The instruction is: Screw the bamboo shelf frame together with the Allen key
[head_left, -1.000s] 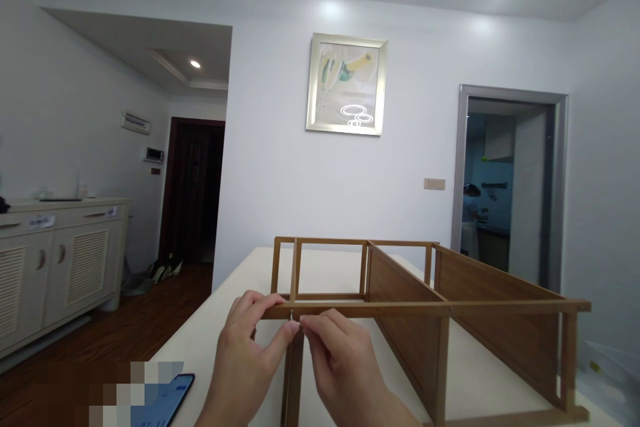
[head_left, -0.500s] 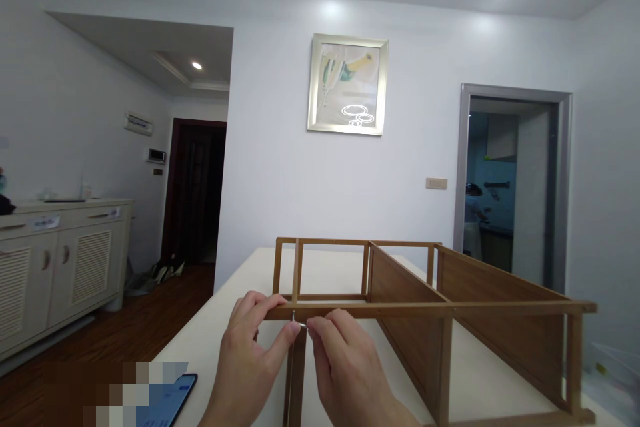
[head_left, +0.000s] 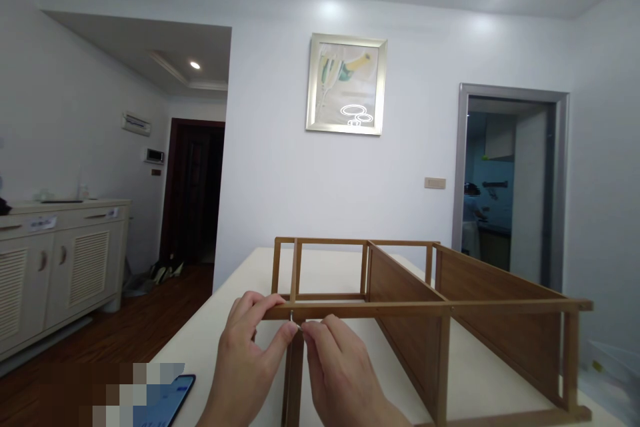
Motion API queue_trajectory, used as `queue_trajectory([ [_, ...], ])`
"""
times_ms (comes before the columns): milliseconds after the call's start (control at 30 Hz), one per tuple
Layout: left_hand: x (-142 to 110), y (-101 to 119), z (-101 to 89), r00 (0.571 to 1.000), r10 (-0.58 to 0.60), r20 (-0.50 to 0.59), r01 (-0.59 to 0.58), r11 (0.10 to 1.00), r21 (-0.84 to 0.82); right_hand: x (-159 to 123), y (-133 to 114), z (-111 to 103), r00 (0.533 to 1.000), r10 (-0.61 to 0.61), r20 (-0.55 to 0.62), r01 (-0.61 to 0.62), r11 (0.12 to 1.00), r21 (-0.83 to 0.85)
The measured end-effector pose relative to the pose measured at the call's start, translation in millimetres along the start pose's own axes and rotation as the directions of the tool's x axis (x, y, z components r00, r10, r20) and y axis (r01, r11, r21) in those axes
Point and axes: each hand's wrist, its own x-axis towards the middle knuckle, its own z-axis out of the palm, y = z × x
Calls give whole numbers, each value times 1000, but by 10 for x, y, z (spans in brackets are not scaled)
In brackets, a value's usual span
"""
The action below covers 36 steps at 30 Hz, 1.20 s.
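A brown wooden shelf rack [head_left: 405, 311] lies on its side on the pale table [head_left: 235, 280]. My left hand [head_left: 250, 347] grips its near rail at the left end, fingers over the top and thumb below, against the bend of a thin, L-shaped metal hex key [head_left: 292, 315]. One leg of the key stands upright against the rail's front, where a crosspiece meets it. The other leg points right, its end pinched between the thumb and fingers of my right hand [head_left: 340, 360]. My fingertips partly hide the key.
A phone [head_left: 167, 400] with its screen lit lies at the table's left edge, partly blurred out. Shelf panels [head_left: 405, 273] slant across the rack's right half. A clear plastic box [head_left: 613, 367] sits low at the right. A person [head_left: 471, 210] is beyond the doorway.
My right hand swings the hex key's free end slightly right, then back left. My left hand keeps its place on the rail. The view shifts a little.
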Motion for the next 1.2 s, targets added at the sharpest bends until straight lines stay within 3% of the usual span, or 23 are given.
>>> queue_trajectory([
  [267, -19, -36, 8, 1000, 16, 16, -16, 999, 33, 0, -7, 19, 1000, -4, 7, 4, 1000, -18],
  [433, -35, -112, 10, 995, 103, 5, -103, 992, 69, 93, -57, -48, 997, -74, 29, 77, 992, -97],
  [667, -11, -308, 49, 978, 208, -33, -204, 974, 100, 138, -87, -281, 998, -44, -48, 46, 998, 47],
  [867, 167, -575, 69, 983, 179, -48, -171, 974, 147, -167, 240, -666, 999, -17, 30, 17, 1000, -25],
  [1000, 265, -631, 79, 987, 147, -56, -135, 973, 187, -426, 567, -1046, 995, 93, 25, -92, 994, -63],
  [1100, 313, -589, 37, 998, 55, -6, -53, 987, 152, -625, 854, -1298, 976, 215, -32, -217, 972, -90],
  [1200, 376, -573, -20, 992, -120, 33, 121, 992, -28, -842, 1134, -1464, 950, 301, -84, -311, 936, -163],
])
